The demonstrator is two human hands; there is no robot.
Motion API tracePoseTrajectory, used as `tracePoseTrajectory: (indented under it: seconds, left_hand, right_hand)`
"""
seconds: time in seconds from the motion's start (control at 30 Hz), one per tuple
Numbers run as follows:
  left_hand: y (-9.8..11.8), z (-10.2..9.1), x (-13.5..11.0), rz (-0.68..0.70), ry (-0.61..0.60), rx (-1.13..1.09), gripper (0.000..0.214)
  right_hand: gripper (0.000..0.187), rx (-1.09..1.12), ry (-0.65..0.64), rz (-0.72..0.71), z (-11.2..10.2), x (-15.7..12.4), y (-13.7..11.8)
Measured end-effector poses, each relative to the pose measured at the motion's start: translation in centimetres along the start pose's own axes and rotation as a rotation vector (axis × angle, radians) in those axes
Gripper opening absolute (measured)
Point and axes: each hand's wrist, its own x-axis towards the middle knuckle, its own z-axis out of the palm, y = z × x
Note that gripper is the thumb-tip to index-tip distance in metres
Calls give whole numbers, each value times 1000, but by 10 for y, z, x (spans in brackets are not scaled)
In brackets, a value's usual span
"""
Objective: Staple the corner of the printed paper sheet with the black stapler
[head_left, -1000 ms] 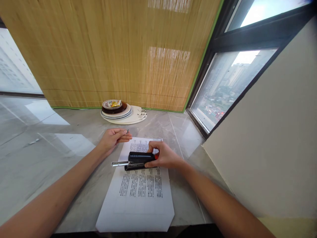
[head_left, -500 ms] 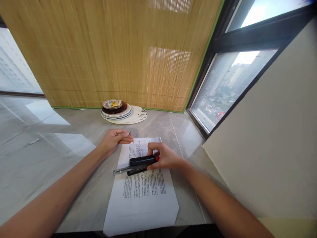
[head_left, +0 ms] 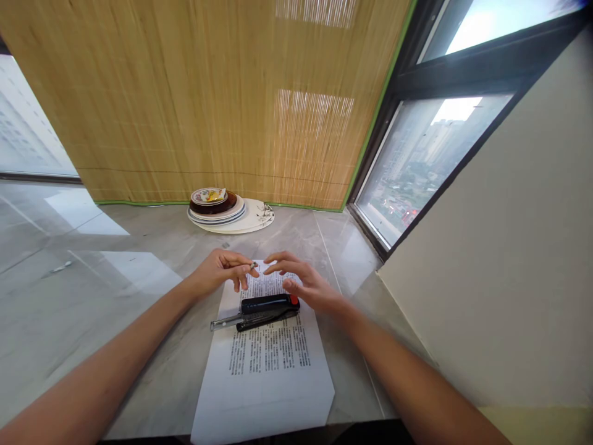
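A black stapler (head_left: 264, 309) with a red end lies on a printed sheet of paper (head_left: 269, 371), its metal staple tray pulled out to the left. My left hand (head_left: 222, 272) hovers just behind it, finger and thumb pinched on a small strip of staples (head_left: 254, 266). My right hand (head_left: 301, 281) hangs over the stapler's right end, fingers spread and holding nothing, its fingertips reaching toward the strip.
A stack of plates (head_left: 217, 207) with a small yellow item on top stands at the back of the grey marble counter (head_left: 92, 290) against a bamboo blind (head_left: 208, 99). A window (head_left: 417, 161) and a beige wall close the right side.
My right hand let go of the stapler and lifted with fingers spread. My left hand moved right with the staples toward it. The stapler now lies flat on the paper.
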Motion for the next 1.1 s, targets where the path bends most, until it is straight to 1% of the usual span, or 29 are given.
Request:
tracePoseTrajectory:
  seconds: [0.03, 0.1, 0.2, 0.33, 0.47, 0.57, 0.73, 0.87, 1.0, 1.1]
  left_hand:
    - [2, 2, 0, -1, -35, 27, 32]
    - [4, 6, 0, -2, -92, 67, 33]
    - [4, 7, 0, -3, -134, 82, 34]
    - [-1, 5, 1, -7, -132, 64, 36]
    - [-3, 4, 1, -12, -131, 76, 33]
    - [-1, 5, 1, -6, -119, 65, 35]
    - [2, 8, 1, -4, -110, 65, 38]
    - [4, 10, 0, -8, -160, 105, 38]
    - [3, 11, 0, -11, -145, 56, 40]
    - [1, 11, 1, -18, -156, 13, 41]
  right_hand:
    - [40, -33, 5, -28, 1, 1, -3]
    - [36, -94, -33, -63, 4, 2, -7]
    - [31, -151, -78, -85, 8, 4, -7]
    - [28, -163, -32, -87, 11, 5, -4]
    - [23, -138, -3, -78, 11, 5, -2]
    - [21, -109, 55, -55, 12, 4, 0]
    - [26, -135, 95, 10, 15, 4, 3]
    - [29, -138, 117, 3, 17, 4, 6]
    - [29, -158, 148, 1, 18, 6, 10]
    - [29, -168, 166, 1, 19, 6, 11]
